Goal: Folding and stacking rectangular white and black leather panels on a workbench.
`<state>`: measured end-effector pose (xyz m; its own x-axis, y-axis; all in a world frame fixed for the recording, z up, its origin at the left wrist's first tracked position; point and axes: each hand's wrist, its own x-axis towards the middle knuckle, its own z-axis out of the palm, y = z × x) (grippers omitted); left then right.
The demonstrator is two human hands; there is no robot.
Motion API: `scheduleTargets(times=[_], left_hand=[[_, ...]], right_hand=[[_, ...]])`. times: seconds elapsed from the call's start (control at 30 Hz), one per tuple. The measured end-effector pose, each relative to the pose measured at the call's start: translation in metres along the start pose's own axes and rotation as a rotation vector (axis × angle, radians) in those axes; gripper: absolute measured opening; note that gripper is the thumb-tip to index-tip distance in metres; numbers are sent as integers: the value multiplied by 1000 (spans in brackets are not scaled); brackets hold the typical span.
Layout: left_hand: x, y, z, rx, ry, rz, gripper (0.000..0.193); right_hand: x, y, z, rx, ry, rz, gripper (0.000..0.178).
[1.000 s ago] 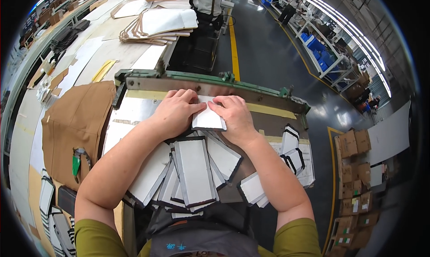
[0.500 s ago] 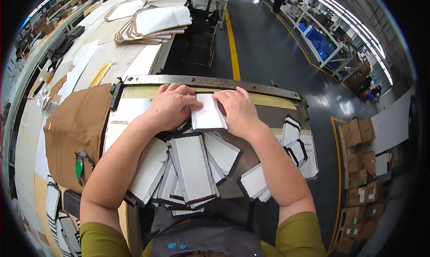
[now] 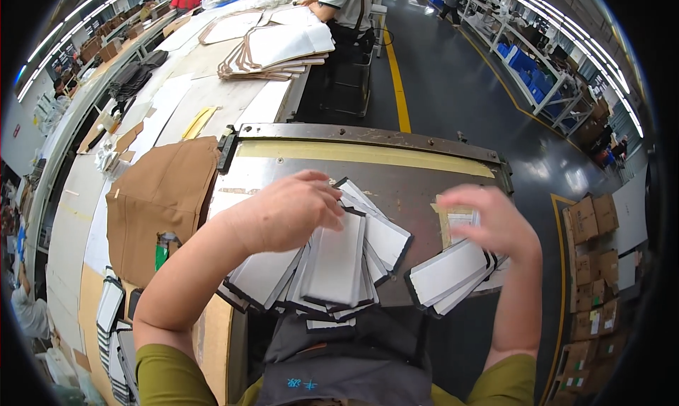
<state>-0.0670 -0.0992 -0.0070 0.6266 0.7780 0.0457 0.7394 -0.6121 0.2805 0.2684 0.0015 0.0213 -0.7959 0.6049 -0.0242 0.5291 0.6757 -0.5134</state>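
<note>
My left hand hovers over the left edge of a fanned pile of white panels with grey strips and black edges. Its fingers are bent and apart, with nothing visible in them. Farther right, my right hand is slightly blurred, its thumb and fingers apart and no panel seen between them. Just below it lies a smaller stack of similar white panels. The panels rest on a metal work plate, and the fanned pile overhangs its near edge.
A metal bar runs along the plate's far edge. Brown fabric lies to the left, above more edged panels. White sheets are stacked on the long table, where another person sits. Cardboard boxes stand at right.
Both hands have let go of the white panel they held near the far bar. They have moved apart and nearer to me, the right one outward. The whole view has shifted.
</note>
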Motion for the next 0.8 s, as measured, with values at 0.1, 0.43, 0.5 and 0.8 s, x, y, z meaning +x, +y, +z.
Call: scheduleTargets(times=[0.1, 0.43, 0.5, 0.8], left_hand=[[2, 11, 12, -26, 9, 97, 31], [16, 35, 44, -85, 13, 201, 36], [18, 35, 40, -127, 5, 135, 34], [66, 70, 39, -14, -60, 16, 53]], right_hand=[[-61, -8, 17, -87, -95, 3, 59], [-68, 27, 95, -135, 311, 59, 70], [-54, 27, 100, -88, 370, 64, 73], [-61, 25, 103, 2, 410, 79, 80]])
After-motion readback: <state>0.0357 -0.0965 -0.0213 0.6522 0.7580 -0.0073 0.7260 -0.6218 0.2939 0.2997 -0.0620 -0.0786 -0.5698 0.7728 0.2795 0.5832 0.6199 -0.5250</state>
